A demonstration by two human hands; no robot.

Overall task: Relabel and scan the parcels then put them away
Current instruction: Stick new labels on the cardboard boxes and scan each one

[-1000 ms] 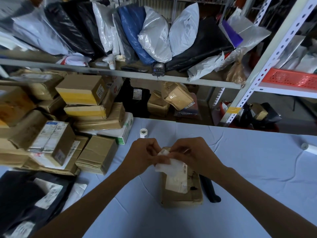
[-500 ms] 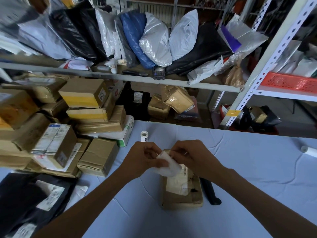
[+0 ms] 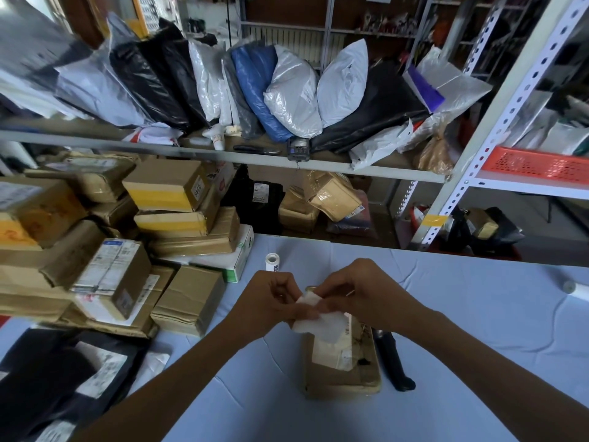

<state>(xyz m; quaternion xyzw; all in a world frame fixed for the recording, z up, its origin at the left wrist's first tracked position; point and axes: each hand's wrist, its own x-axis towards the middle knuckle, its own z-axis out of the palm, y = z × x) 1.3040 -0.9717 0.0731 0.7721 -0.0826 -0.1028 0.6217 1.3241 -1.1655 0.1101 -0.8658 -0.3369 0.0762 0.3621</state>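
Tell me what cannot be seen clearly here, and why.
Head view:
1. Brown parcel: far end hidden behind the left hand, the right hand and the white label they pinch.
2. Printed text on the parcel: too small to read.
3. Black tool: upper end behind the right forearm; kind unclear.
4. White roll: cut off by the right edge.

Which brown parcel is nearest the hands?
The flat brown parcel lying alone on the blue table, under the white label pinched by the left hand and right hand; the other boxes are stacked at left.
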